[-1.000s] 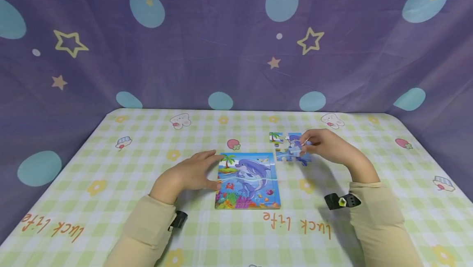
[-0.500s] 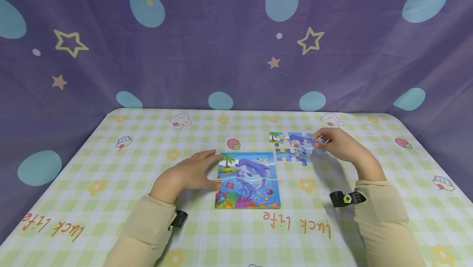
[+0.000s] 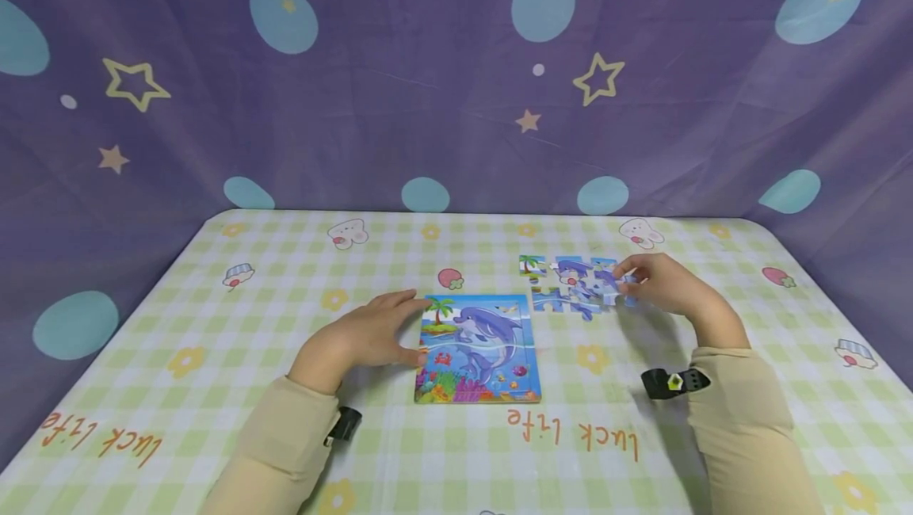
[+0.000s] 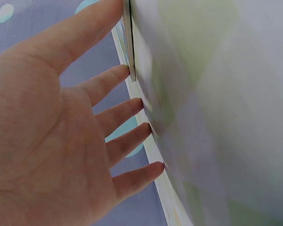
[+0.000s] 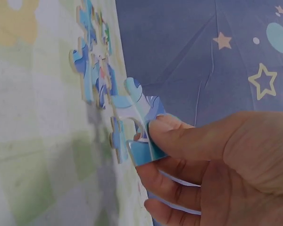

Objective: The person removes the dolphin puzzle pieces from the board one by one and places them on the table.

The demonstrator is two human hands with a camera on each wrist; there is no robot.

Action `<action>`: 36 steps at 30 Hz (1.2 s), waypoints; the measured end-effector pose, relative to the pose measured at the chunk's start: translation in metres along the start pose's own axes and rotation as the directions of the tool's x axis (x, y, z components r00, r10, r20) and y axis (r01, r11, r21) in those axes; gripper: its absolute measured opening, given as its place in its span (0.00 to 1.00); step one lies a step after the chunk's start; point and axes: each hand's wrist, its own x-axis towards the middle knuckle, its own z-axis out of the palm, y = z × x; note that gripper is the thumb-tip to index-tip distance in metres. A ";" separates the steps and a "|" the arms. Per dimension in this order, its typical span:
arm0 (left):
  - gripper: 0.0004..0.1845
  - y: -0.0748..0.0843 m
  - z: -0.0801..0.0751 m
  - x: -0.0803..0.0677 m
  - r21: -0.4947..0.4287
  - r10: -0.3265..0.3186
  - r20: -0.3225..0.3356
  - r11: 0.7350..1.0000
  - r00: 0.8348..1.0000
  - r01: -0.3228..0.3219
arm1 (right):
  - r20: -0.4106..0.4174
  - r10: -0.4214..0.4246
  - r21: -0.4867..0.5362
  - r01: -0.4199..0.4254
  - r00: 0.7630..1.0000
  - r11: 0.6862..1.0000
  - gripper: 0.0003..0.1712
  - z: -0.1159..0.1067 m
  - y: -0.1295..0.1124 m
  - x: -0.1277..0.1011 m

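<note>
A square dolphin puzzle board (image 3: 476, 352) lies flat mid-table in the head view. My left hand (image 3: 367, 333) rests at its left edge, thumb and fingertips at the rim. In the left wrist view that hand (image 4: 70, 127) has its fingers spread, tips down at the cloth and board edge. My right hand (image 3: 663, 285) pinches a blue puzzle piece (image 5: 142, 153) between thumb and fingers, tilted up just over the cloth. Beside it several loose pieces lie in rows, including a palm-tree piece (image 3: 531, 265) and a dolphin-head piece (image 3: 572, 269).
A green-checked tablecloth (image 3: 214, 396) covers the table under everything. Behind its far edge hangs a purple curtain (image 3: 399, 103) with stars and ovals. Each wrist wears a black strap device; the right one (image 3: 674, 383) sits above the cloth.
My right hand has moved right with the piece, from over the dolphin pieces to the right end of the rows, then slightly lower. The left hand and board stay still.
</note>
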 end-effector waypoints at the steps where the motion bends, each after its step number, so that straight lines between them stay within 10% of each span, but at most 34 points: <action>1: 0.45 0.000 0.000 0.000 0.003 0.004 0.001 1.000 1.000 -0.004 | 0.008 0.013 -0.005 -0.013 1.000 1.000 0.11 0.000 0.001 0.000; 36: 0.46 0.000 0.000 -0.002 0.011 -0.002 -0.005 1.000 1.000 0.002 | 0.018 0.113 0.033 -0.114 0.993 0.993 0.18 0.005 0.015 0.002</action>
